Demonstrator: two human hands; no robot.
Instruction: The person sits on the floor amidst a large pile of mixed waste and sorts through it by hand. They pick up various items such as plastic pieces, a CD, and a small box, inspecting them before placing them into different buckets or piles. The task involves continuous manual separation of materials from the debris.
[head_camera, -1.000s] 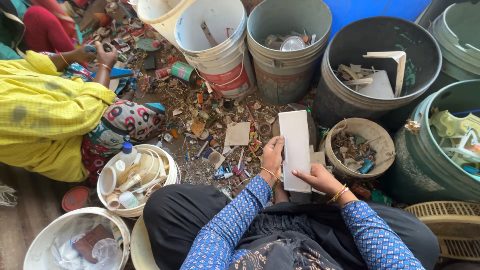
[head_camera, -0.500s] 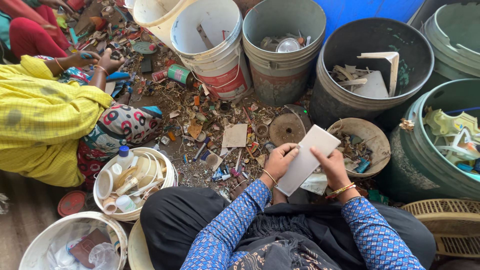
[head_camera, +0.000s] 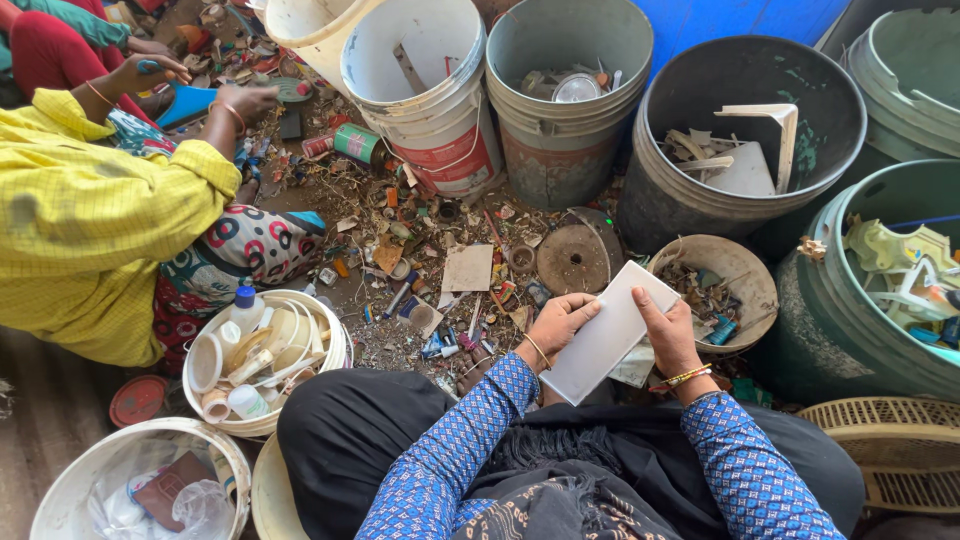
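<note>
I hold a flat white rectangular panel (head_camera: 607, 332) tilted diagonally in front of my lap. My left hand (head_camera: 558, 325) grips its left long edge and my right hand (head_camera: 668, 335) grips its right edge, bangles on both wrists. Just beyond the panel lies a shallow tan basin (head_camera: 760, 290) with small scraps, and a round brown disc (head_camera: 575, 258) rests on the littered ground.
Large tubs stand in an arc: white bucket (head_camera: 425, 120), grey bucket (head_camera: 565, 150), black drum (head_camera: 680, 200), green drum (head_camera: 830, 330). Left, a person in yellow (head_camera: 90, 220) sorts scraps. White bowls (head_camera: 330, 335) of bottles and lids sit near my knee; a woven basket (head_camera: 900, 450) at right.
The white panel was upright in my hands a second ago; I have lowered and turned it to a diagonal. The person at left has reached further out.
</note>
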